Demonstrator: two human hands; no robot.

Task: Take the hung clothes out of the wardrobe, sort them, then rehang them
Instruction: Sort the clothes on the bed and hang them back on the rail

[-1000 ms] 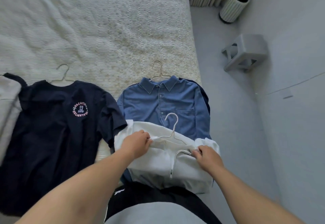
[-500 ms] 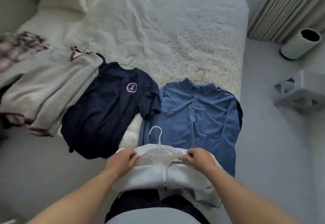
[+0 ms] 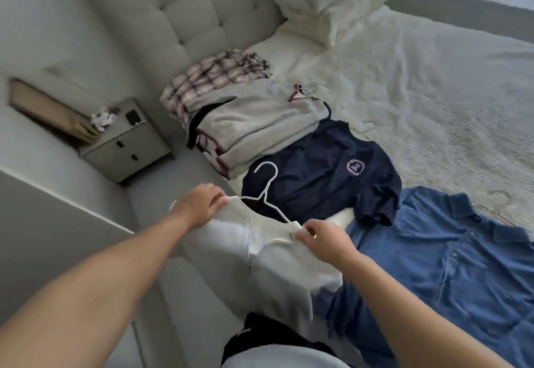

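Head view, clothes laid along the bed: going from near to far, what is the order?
Blue denim shirt → navy T-shirt → grey garment with dark red stitching → plaid garment.

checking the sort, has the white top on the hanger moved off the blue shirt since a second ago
Yes. The white top has shifted left off the blue shirt, now partly over the navy t-shirt.

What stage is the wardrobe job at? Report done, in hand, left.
Done: clothes are out and laid on the bed: plaid garment, grey garment, navy T-shirt, blue shirt.
In hand: left hand and right hand hold the white garment on its white hanger.
Left: rehanging; no wardrobe in view.
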